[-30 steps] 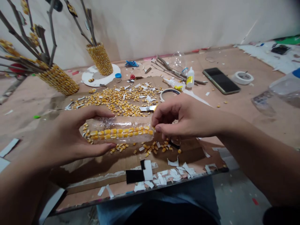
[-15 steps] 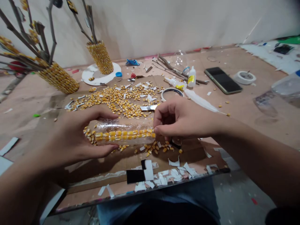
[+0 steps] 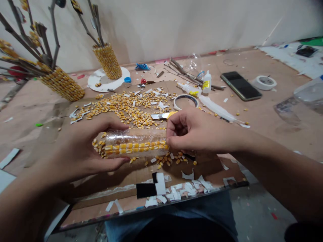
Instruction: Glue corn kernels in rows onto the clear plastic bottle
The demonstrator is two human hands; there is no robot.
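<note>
A clear plastic cylinder [image 3: 136, 135] lies sideways in my left hand [image 3: 75, 151], its thumb and fingers curved around the left end. Two rows of yellow corn kernels [image 3: 136, 147] are stuck along its side. At the right end of the rows, my right hand [image 3: 191, 131] is closed in a pinch, its fingertips against a corn kernel [image 3: 166, 147] there; they partly cover it. Behind the cylinder spreads a pile of loose kernels [image 3: 121, 106]. A utility knife [image 3: 160, 116] with its blade out lies just beyond my right fingers, its handle mostly hidden.
Two kernel-covered pots [image 3: 62, 84] with branches stand at back left, one on a white disc [image 3: 94, 82]. Small glue bottles [image 3: 206, 82], twigs [image 3: 181, 69], tape rolls [image 3: 264, 82] and a phone [image 3: 241, 86] lie beyond. Paper scraps [image 3: 186, 190] litter the front edge.
The cylinder and both hands have shifted very slightly right. More of the utility knife's yellow handle shows beside my right hand. My right fingertips stay at the end of the rows.
</note>
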